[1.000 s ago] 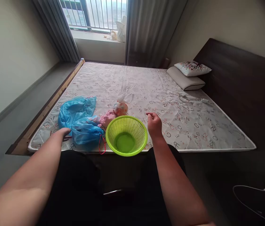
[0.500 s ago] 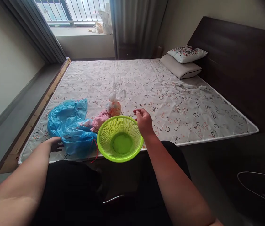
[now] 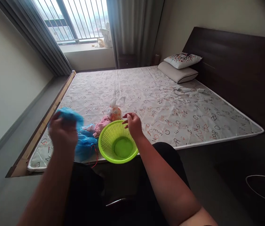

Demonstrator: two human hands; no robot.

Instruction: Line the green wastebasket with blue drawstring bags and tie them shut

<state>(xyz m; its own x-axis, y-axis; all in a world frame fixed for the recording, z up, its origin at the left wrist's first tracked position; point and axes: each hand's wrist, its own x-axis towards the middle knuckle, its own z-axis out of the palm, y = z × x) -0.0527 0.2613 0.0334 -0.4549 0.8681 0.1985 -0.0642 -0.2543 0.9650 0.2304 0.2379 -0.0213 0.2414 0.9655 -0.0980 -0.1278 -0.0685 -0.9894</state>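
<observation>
A bright green plastic basket [image 3: 123,147] stands between my knees at the near edge of the mattress, its mouth facing up, with nothing seen inside. My right hand [image 3: 134,125] hovers at its far right rim, fingers loosely curved and apart. My left hand [image 3: 64,133] is raised and smeared by motion against a crumpled blue plastic bag [image 3: 85,139]. Whether its fingers grip the blue plastic is not clear. Beside the bag lies a pink cloth [image 3: 102,125], touching the basket. Behind that sits a knotted, see-through plastic bag [image 3: 115,112] with orange marking.
The letter-print mattress [image 3: 141,91] lies on a frame with a wooden side rail [image 3: 40,128]. Two pillows [image 3: 181,67] are stacked by the dark headboard [image 3: 231,69]. White cables [image 3: 180,91] lie on the mattress, and another white cable [image 3: 259,191] hangs at lower right.
My left hand has risen and moved right across the blue bag, whose upper part is now bunched and blurred. My right hand has shifted slightly left over the basket rim. The view has tilted up.
</observation>
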